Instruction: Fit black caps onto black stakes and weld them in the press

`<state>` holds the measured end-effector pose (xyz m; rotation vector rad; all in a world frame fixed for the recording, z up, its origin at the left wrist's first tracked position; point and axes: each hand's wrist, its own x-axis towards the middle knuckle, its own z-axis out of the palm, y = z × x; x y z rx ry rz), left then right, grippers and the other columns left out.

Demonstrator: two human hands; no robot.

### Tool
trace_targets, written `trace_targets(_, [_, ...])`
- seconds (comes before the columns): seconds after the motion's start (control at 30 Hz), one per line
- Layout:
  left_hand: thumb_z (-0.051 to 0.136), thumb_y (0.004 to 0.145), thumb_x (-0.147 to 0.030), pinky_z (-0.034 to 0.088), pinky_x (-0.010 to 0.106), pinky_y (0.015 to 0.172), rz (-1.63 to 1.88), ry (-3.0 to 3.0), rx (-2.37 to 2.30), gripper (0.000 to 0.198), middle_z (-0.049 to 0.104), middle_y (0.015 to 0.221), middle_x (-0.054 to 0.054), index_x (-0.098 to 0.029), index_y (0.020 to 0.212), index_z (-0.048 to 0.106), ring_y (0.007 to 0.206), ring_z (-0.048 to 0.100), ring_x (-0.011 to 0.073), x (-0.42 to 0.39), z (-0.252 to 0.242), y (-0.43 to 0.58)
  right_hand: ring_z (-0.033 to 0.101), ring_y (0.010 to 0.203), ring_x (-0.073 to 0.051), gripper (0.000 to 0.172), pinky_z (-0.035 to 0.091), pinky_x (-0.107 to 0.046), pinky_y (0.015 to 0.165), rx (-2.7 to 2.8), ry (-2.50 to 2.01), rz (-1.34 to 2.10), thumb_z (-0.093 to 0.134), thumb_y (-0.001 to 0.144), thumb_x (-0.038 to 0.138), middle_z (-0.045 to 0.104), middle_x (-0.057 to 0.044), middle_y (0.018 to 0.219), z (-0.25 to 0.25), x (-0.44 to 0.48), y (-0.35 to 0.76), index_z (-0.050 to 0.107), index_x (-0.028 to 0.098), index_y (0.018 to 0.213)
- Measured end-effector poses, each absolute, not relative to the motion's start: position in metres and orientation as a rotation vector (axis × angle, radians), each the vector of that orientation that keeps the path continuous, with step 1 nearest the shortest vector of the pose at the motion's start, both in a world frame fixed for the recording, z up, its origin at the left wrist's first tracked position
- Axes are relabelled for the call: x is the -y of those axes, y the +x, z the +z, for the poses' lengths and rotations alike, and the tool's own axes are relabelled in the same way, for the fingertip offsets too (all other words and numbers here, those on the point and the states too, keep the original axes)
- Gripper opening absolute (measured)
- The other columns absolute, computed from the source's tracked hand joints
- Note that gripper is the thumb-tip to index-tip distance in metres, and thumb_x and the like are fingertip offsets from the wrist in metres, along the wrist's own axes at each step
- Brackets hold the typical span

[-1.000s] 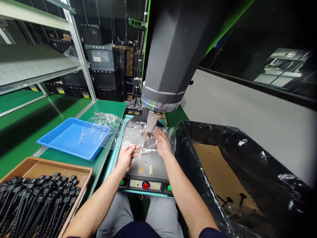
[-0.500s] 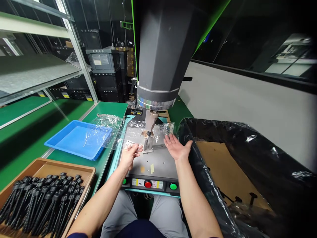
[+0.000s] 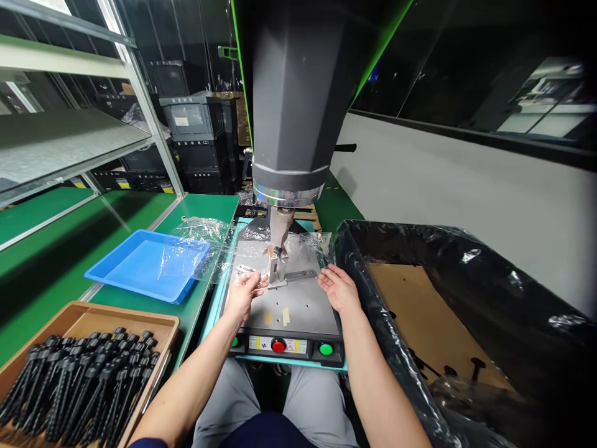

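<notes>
My left hand (image 3: 242, 295) is at the left of the metal fixture (image 3: 276, 274), thumb and fingertips pinched together; what they hold, if anything, I cannot make out. My right hand (image 3: 340, 289) hovers over the right side of the grey base plate (image 3: 303, 317), palm up, fingers loosely bent and apart, with nothing seen in it. A small black-headed part (image 3: 278, 251) stands at the top of the fixture. Directly above it is the tapered metal tip (image 3: 282, 225) of the large grey press head (image 3: 290, 124). Clear plastic film (image 3: 200, 233) stretches around the fixture.
A brown tray (image 3: 173, 323) of black ribbed ties or rods is at lower left, behind it a blue tray (image 3: 135, 274). On the right, a bin lined with black plastic (image 3: 382, 323) holds several black pieces. Green buttons (image 3: 326, 350) and a red one (image 3: 278, 346) line the front panel.
My right hand has turned inward and its spread fingers have bent. My left hand keeps its pinch at the fixture's left. The view has shifted slightly.
</notes>
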<state>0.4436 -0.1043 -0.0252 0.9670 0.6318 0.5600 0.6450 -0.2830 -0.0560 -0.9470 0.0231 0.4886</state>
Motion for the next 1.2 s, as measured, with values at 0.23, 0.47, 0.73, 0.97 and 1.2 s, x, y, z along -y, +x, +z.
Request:
trace_targets(0.23, [0.083, 0.066, -0.041, 0.049, 0.019, 0.056, 0.559, 0.951, -0.658, 0.041, 0.074, 0.091, 0.010, -0.014, 0.090, 0.064, 0.075, 0.071, 0.0159, 0.105, -0.030, 0.443, 0.067, 0.062, -0.014, 0.045, 0.057, -0.023, 0.056, -0.041, -1.000, 0.529, 0.087, 0.057, 0.017, 0.072, -0.004, 0.074, -0.066, 0.286, 0.641, 0.062, 0.017, 0.095])
trace_targets(0.47, [0.081, 0.068, -0.041, 0.049, 0.019, 0.058, 0.551, 0.924, -0.689, 0.041, 0.073, 0.099, 0.013, -0.014, 0.094, 0.065, 0.082, 0.071, 0.0175, 0.106, -0.034, 0.444, 0.070, 0.072, -0.017, 0.047, 0.058, -0.025, 0.064, -0.042, -1.085, 0.506, 0.088, 0.059, 0.033, 0.073, -0.006, 0.084, -0.077, 0.290, 0.636, 0.062, 0.018, 0.096])
trace_targets(0.73, [0.077, 0.071, -0.047, 0.055, 0.031, 0.070, 0.537, 1.072, -0.717, 0.048, 0.068, 0.116, 0.016, -0.016, 0.105, 0.063, 0.102, 0.067, 0.0261, 0.113, -0.048, 0.405, 0.066, 0.100, -0.026, 0.056, 0.052, -0.043, 0.092, -0.098, -1.406, 0.079, 0.074, 0.068, 0.056, 0.070, -0.010, 0.102, -0.112, 0.330, 0.614, 0.062, 0.017, 0.106])
trace_targets(0.97, [0.073, 0.074, -0.045, 0.041, 0.051, 0.105, 0.895, 1.916, -1.008, 0.060, 0.056, 0.130, 0.015, -0.019, 0.125, 0.056, 0.123, 0.052, 0.0318, 0.108, -0.116, 0.326, 0.050, 0.125, -0.034, 0.078, 0.045, -0.049, 0.101, 0.250, -1.947, 0.000, 0.063, 0.075, 0.060, 0.052, -0.019, 0.136, -0.178, 0.388, 0.555, 0.046, 0.016, 0.138])
trace_targets(1.2, [0.068, 0.080, -0.044, 0.040, 0.049, 0.108, 0.762, 2.131, -0.815, 0.058, 0.052, 0.134, 0.012, -0.023, 0.131, 0.054, 0.127, 0.050, 0.0296, 0.089, -0.154, 0.305, 0.047, 0.129, -0.035, 0.078, 0.041, -0.048, 0.105, 0.446, -2.162, 0.023, 0.059, 0.078, 0.057, 0.048, -0.017, 0.139, -0.196, 0.398, 0.541, 0.040, 0.018, 0.143])
